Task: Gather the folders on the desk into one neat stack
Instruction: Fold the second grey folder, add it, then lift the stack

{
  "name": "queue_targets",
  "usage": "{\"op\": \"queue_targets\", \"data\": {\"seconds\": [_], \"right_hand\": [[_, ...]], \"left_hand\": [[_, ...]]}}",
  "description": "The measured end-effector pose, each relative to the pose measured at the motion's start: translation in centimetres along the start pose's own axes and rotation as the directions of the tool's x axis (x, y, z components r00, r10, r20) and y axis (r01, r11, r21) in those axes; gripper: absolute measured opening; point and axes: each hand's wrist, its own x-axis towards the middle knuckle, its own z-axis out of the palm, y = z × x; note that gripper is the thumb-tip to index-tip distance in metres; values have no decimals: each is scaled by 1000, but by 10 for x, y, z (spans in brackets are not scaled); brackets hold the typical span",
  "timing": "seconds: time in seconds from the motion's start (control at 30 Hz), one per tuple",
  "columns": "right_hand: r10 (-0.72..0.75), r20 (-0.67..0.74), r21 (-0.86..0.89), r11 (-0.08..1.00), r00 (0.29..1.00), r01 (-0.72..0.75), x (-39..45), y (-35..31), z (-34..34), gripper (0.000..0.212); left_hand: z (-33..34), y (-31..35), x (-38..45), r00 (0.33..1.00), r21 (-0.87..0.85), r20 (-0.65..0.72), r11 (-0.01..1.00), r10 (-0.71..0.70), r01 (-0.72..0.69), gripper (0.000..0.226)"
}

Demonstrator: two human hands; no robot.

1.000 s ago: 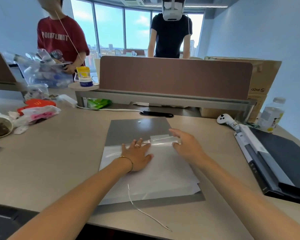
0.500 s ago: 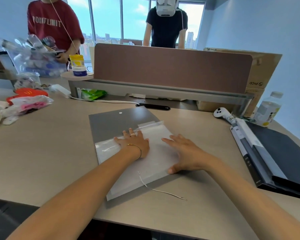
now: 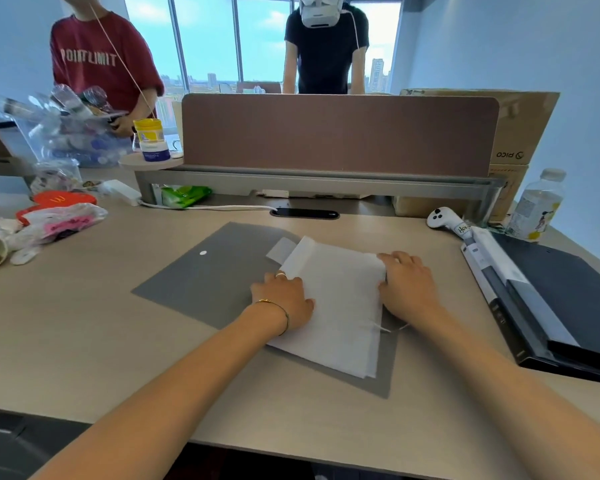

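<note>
Pressing down on both sides, the left hand lies flat with relaxed fingers on the white folder's left edge, and the right hand rests on its right edge, fingers a little bent over the border, neither one gripping. Half a second back that white folder lay lower and skewed; now it has swung round and slid toward the right end of the grey folder beneath it on the bench. Edges don't match yet, so squaring looks unfinished. The black binder sits well apart, right, probably still to join.
</note>
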Motion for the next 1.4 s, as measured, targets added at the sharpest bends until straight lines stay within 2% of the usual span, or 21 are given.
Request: {"op": "queue_targets", "data": {"seconds": [0.1, 0.17, 0.27, 0.37, 0.5, 0.6, 0.7, 0.8, 0.97, 1.07, 1.1, 1.23, 1.4], "right_hand": [[0, 34, 146, 989, 999, -5, -8, -18, 0, 60], [7, 90, 154, 988, 996, -21, -11, -24, 1, 60], [68, 188, 62, 995, 980, -81, -12, -23, 3, 65], [164, 252, -51, 986, 954, -156, -10, -16, 1, 79], [232, 257, -67, 973, 938, -222, -7, -1, -4, 89], [238, 268, -26, 970, 933, -240, -4, 7, -4, 90], [233, 221, -54, 972, 947, -227, -4, 7, -2, 89], [232, 179, -67, 973, 956, -223, -5, 4, 0, 89], [240, 184, -56, 971, 953, -234, -7, -1, 2, 89], [246, 178, -25, 969, 953, -246, -7, -3, 0, 89], [247, 174, -16, 968, 953, -249, -8, -4, -1, 89], [256, 163, 21, 965, 953, -263, -11, -12, -2, 84], [252, 148, 136, 952, 956, -273, -13, -16, -2, 73]], "left_hand": [[0, 18, -2, 999, 55, -25, 998, -30, 32, 55], [0, 29, -3, 999, 22, -43, 1000, 0, 1, 54], [-3, 28, -3, 991, -233, -111, 968, 72, -97, 51], [-5, -1, -3, 980, -414, -200, 904, 20, -103, 46], [7, -67, -3, 973, -385, -142, 915, -185, 118, 50], [18, -112, -8, 928, -407, -101, 866, -360, 292, 50], [28, -137, -9, 892, -483, -72, 798, -446, 360, 48], [26, -135, -12, 908, -573, -36, 752, -418, 324, 46], [9, -129, -8, 934, -743, -2, 626, -356, 237, 51], [-2, -128, -6, 948, -788, 2, 583, -317, 197, 37], [-3, -127, -6, 953, -824, 3, 539, -304, 175, 31], [-6, -117, -2, 968, -949, 0, 305, -252, 79, 31], [-11, -106, 0, 928, -999, 19, -45, -373, 3, 36]]}}
